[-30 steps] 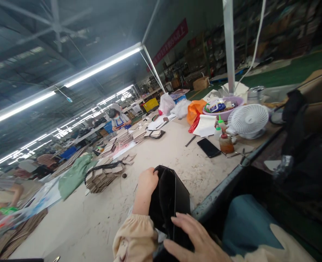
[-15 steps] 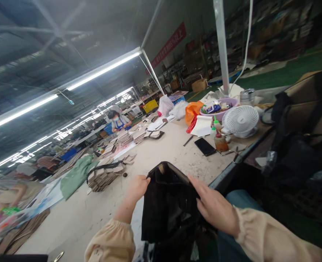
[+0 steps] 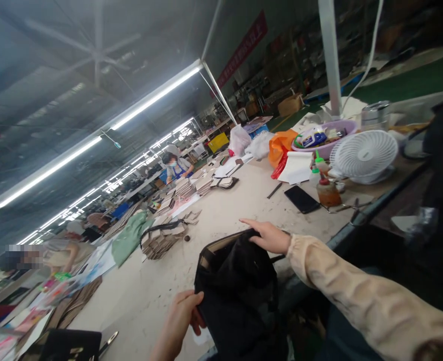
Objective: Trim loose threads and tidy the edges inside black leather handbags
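A black bag (image 3: pixel 236 296) with a stiff rim and a tan inner edge hangs at the near table edge, its mouth facing up. My left hand (image 3: pixel 184 318) pinches the bag's left side below the rim, thumb on the outside. At the far right corner of the rim lies my right hand (image 3: pixel 268 236), its index finger stretched out past the edge and its other fingers on the black cloth. The inside of the bag is mostly dark.
On the table (image 3: pixel 131 301) are a phone (image 3: pixel 301 199), a glue bottle (image 3: pixel 328 193), a white fan (image 3: pixel 364 155), a purple basket (image 3: pixel 347 129) and stacked brown pieces (image 3: pixel 161 243). Co-workers (image 3: pixel 178 168) sit beyond. A black item (image 3: pixel 71 345) lies near left.
The bag has turned and tilted. My left hand has moved down its left side, while my right hand has shifted up to the far corner. The view has swung left.
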`<state>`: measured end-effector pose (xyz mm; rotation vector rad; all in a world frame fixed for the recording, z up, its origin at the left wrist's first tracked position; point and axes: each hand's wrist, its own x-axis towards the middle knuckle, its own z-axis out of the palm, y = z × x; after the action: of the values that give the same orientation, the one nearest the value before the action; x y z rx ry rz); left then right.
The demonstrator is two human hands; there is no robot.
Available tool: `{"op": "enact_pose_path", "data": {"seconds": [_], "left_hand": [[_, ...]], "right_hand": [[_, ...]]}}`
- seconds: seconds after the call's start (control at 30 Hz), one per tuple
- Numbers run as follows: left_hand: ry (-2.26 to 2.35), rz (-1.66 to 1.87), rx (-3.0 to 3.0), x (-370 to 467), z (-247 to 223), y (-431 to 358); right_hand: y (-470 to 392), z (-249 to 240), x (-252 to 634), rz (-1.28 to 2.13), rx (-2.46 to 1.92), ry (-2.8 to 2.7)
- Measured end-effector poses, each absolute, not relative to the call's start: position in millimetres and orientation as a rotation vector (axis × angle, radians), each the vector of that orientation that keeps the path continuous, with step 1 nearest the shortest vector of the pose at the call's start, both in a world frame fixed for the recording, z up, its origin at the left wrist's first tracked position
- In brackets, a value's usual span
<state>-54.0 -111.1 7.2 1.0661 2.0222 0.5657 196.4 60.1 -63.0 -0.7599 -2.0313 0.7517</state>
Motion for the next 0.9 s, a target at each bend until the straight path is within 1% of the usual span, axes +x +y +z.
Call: {"op": "enact_pose_path", "data": {"seconds": [0.07,0.13,0.2,0.27,0.3,0.37,0.43,0.53,0.67,0.9], "left_hand": [[2.069,0.489,1.039,-63,10,-114],[2.190,0.276,1.130,-66,20,-117],[2.392,0.003,1.374,-63,33,-119],[2.597,-0.127,1.735,-54,46,-118],[2.613,-0.100,1.924,-46,50,-116],[2.483,0.019,2.223,-31,51,-106],[2.369,0.063,2.364,-16,45,-92],[2.308,0.026,2.459,-3,29,-67],[2.256,-0.003,2.546,-6,15,-44],[2.210,0.242,2.499,-24,9,-38]], "right_hand": [[69,-60,185,0.758,-0.715,-2.032],[74,-61,176,0.763,-0.672,-2.035],[76,-66,168,0.773,-0.638,-2.041],[76,-72,163,0.791,-0.622,-2.040],[75,-74,161,0.801,-0.622,-2.035],[74,-77,160,0.823,-0.626,-2.024],[74,-77,161,0.836,-0.615,-2.028],[73,-74,165,0.846,-0.580,-2.055],[72,-68,169,0.890,-0.563,-2.076],[71,-66,161,0.989,-0.519,-2.012]]}}
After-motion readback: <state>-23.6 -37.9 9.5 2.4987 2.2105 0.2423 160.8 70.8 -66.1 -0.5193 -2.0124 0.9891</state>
